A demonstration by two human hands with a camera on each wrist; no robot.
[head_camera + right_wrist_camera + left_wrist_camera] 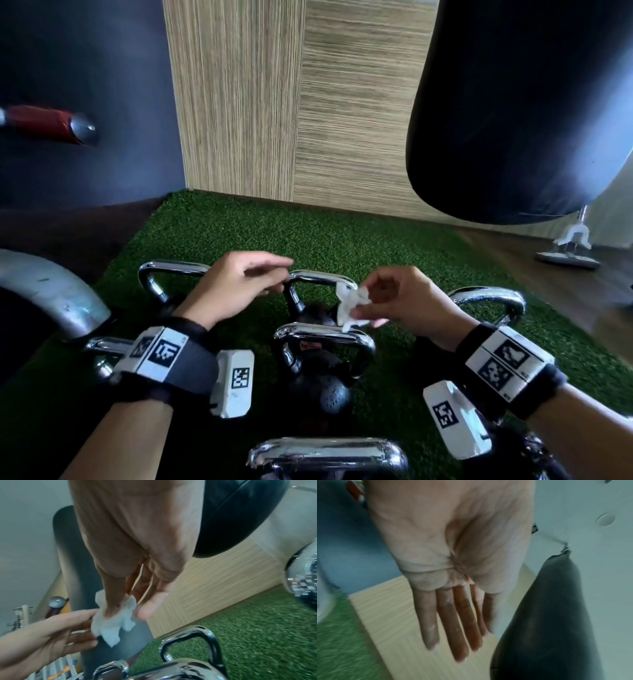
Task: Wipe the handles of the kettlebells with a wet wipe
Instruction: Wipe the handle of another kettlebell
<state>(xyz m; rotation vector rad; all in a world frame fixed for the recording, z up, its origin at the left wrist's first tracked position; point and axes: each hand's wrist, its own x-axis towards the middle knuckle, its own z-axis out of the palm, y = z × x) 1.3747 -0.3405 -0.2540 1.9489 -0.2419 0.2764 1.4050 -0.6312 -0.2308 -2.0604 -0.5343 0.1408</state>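
Note:
Several black kettlebells with chrome handles stand on green turf (342, 240). My right hand (394, 301) pinches a crumpled white wet wipe (351, 306) just above the right end of the middle far kettlebell handle (322, 277). In the right wrist view the wet wipe (113, 620) hangs from my thumb and fingers. My left hand (239, 284) hovers left of the wipe with straight fingers (458, 622), holding nothing; its fingertips (85, 615) reach close to the wipe. A nearer kettlebell handle (322, 337) lies below both hands.
A black punching bag (513, 102) hangs at upper right. A wood-panelled wall (291, 102) stands behind the turf. A grey metal tube (54, 294) curves in at left, and a red-gripped bar (44, 125) sticks out above it. More chrome handles (489, 298) flank the group.

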